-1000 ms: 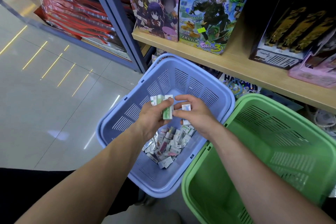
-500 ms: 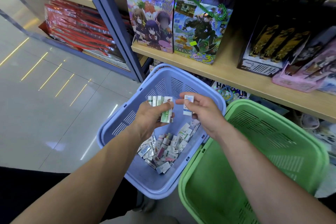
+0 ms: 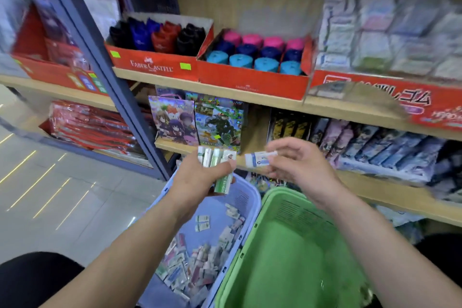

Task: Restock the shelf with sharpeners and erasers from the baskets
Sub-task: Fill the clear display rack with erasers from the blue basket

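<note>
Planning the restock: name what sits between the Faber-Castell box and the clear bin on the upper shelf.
Head view: a red box of pink, navy and teal round-topped items sits between them.

The erasers (image 3: 200, 265) lie in the left basket (image 3: 243, 199); the right basket (image 3: 295, 207) is just beside it at 3 o'clock, with the shelf (image 3: 375, 191) behind at 12.

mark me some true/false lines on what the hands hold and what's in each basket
1. The left hand grips a row of green-and-white erasers. True.
2. The right hand holds nothing. False: it pinches one blue-and-white eraser.
3. Loose packs lie in the bottom of the blue basket. True.
4. The green basket is piled with erasers. False: its visible inside shows none.
</note>
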